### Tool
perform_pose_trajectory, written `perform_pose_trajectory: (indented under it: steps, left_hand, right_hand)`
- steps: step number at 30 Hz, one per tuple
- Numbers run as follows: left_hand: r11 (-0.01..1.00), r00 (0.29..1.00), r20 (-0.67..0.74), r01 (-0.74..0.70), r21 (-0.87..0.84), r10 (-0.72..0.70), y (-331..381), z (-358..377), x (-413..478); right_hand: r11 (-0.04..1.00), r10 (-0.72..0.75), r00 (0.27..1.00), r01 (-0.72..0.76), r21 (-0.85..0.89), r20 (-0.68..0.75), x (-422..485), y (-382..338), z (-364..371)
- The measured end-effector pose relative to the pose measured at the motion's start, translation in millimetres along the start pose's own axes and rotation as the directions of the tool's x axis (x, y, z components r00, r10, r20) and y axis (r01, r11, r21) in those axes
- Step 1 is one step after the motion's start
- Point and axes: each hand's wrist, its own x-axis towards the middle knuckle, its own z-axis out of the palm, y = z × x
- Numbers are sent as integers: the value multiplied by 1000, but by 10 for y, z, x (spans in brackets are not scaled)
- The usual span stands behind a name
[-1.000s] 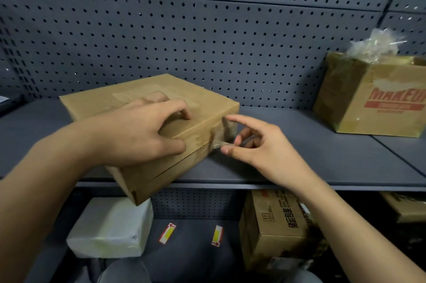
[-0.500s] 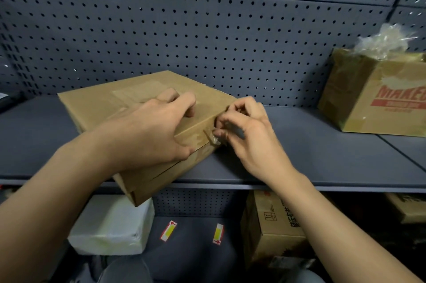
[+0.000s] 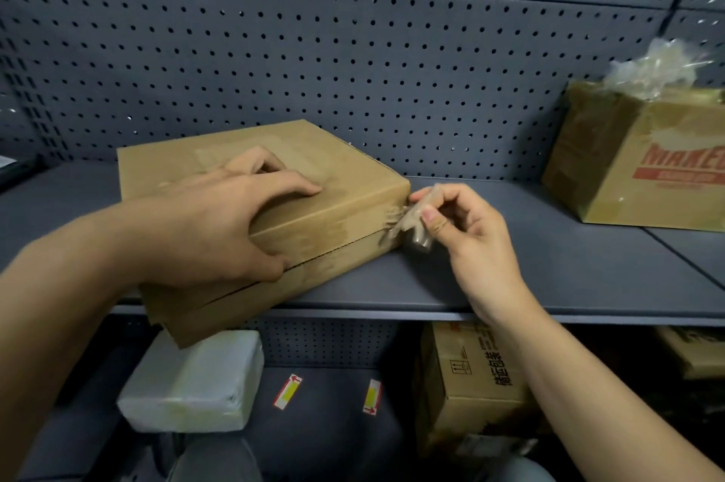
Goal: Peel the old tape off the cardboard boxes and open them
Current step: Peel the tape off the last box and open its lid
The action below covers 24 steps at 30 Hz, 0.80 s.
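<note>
A flat brown cardboard box (image 3: 345,183) lies on the grey shelf (image 3: 549,246), its near corner hanging over the shelf's front edge. My left hand (image 3: 219,222) grips it from above, fingers on the lid and thumb on the front side at the lid seam. Clear old tape (image 3: 412,220) stretches off the box's right corner. My right hand (image 3: 467,230) pinches the loose end of that tape between thumb and fingers, just right of the corner. Patches of tape residue show on the box's front side.
A taller cardboard box (image 3: 643,167) with red lettering and crumpled clear plastic (image 3: 659,69) on top stands at the right of the shelf. A pegboard wall closes the back. On the lower shelf sit a white wrapped block (image 3: 196,383) and a printed carton (image 3: 470,379).
My right hand took hold of the tape at the box's right corner and pulled it away to the right, lifting a strip. My left hand stayed on the box.
</note>
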Motion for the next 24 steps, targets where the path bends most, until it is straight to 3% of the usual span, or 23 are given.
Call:
perform_pose_trajectory:
  steps: [5, 14, 18, 21, 24]
  left_hand:
    - [1000, 1000, 26, 7, -13, -6, -21, -24, -70]
    - [999, 999, 40, 16, -36, -15, -108, -73, -131]
    - [1000, 997, 67, 31, 2, -31, -104, -105, -127]
    - [997, 993, 88, 74, -17, -73, -26, -97, -105]
    - [995, 996, -16, 88, -43, -89, 81, -67, -51]
  right_hand:
    - [947, 162, 979, -119, 299, -125, 17, 11, -151]
    - [983, 137, 946, -94, 155, -294, 25, -53, -363]
    - [996, 83, 969, -76, 43, -232, 5, -122, -341]
    - [993, 116, 991, -118, -16, -60, -7, -208, -283]
    - [983, 116, 988, -100, -155, 97, -18, -268, -234]
